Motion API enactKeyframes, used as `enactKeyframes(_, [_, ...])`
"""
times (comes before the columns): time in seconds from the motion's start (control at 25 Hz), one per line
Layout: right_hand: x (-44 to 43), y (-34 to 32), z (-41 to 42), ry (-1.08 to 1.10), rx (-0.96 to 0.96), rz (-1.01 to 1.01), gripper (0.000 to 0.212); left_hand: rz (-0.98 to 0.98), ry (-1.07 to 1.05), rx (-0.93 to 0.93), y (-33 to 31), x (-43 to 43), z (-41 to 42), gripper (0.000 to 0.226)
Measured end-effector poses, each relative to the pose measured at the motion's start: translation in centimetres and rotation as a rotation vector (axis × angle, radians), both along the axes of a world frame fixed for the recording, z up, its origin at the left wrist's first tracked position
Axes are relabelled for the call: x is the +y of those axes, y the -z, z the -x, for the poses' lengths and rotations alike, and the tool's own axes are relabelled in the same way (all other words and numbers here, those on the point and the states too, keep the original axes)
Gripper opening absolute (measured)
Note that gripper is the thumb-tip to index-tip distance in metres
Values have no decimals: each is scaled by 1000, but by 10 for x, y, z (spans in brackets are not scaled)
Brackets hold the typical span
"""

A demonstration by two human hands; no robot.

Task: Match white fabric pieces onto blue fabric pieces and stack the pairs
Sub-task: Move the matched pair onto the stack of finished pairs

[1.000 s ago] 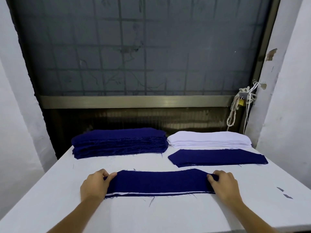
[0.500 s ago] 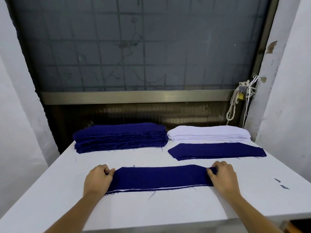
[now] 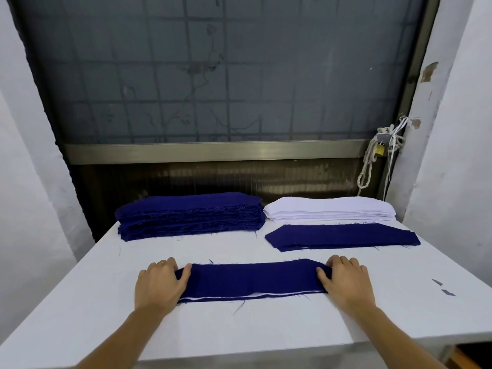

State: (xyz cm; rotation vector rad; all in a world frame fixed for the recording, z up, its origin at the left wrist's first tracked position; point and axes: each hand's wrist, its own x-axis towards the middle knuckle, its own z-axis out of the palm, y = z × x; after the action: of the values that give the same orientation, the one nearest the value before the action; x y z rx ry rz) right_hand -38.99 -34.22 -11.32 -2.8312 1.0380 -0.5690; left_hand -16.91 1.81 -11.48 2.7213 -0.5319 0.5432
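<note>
Here, both hands, left hand (image 3: 159, 284) and right hand (image 3: 346, 283), press curled fingers (image 3: 323, 276) on a blue-and-white pair (image 3: 253, 280); tall blue stack (image 3: 190, 215) and white stack (image 3: 330, 210) remain unmatched.

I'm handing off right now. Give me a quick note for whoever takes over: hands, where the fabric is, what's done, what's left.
Left hand and right hand each grip one end of the blue strip near the table's front; a white edge peeks out along its near side.
Far left: blue stack. Far right: white stack.
Done: thin paired pile in front of the white stack.
Left: square this pair, move it onto the paired pile, then continue through both stacks.
</note>
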Motion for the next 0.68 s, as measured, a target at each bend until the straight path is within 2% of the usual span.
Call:
enactKeyframes(0.12, [3, -4, 1, -36, 14, -45, 23, -53, -6, 7, -1, 1, 1, 54])
enactKeyframes(0.2, [2, -5, 3, -76, -62, -105, 20, -34, 22, 41, -2, 2, 1, 55])
enactKeyframes(0.4, [-6, -4, 8, -57, -291, -330, 17, 42, 287, 159, -1, 5, 0, 38])
enactKeyframes(0.52, [-8, -4, 8, -46, -351, -390, 19, 68, 347, 233, -5, 7, 2, 29])
enactKeyframes(0.68, [-15, -7, 7, -17, -461, -463, 14, 273, 368, 448, -14, -2, 4, 28])
